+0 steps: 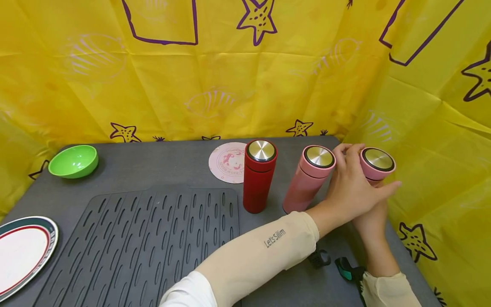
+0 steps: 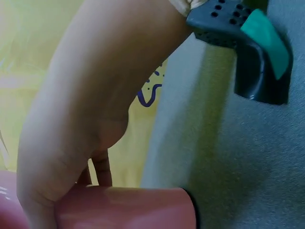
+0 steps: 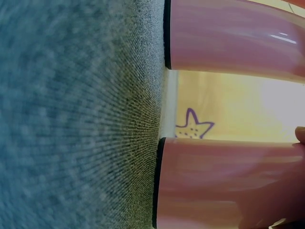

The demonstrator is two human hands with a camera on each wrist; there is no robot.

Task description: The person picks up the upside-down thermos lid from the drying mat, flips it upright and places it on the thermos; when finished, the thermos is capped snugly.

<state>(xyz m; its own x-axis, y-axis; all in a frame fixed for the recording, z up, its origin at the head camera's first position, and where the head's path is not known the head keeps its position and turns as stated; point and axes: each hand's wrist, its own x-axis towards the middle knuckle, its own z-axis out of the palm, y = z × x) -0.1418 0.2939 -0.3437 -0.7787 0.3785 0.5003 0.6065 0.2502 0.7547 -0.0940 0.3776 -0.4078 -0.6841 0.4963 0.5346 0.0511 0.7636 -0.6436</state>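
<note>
At the right side of the table, a pink thermos [image 1: 377,160] with a steel-topped lid stands in both hands. My left hand [image 1: 350,192] reaches across and grips it near the top, fingers at its left side and thumb across the front. Lower down, my right hand [image 1: 371,217] holds the body, partly hidden behind the left one; the left wrist view shows that hand [image 2: 62,162] wrapped round the bottle. A second pink thermos [image 1: 310,177] stands just left of my fingers. Further left is a red thermos [image 1: 258,179].
A round pink coaster [image 1: 226,164] lies behind the red thermos. A dark drying mat [image 1: 153,238] covers the middle left. At the far left are a green bowl [image 1: 73,162] and a rimmed white plate [image 1: 23,256]. Yellow curtains [image 1: 422,140] enclose the back and right.
</note>
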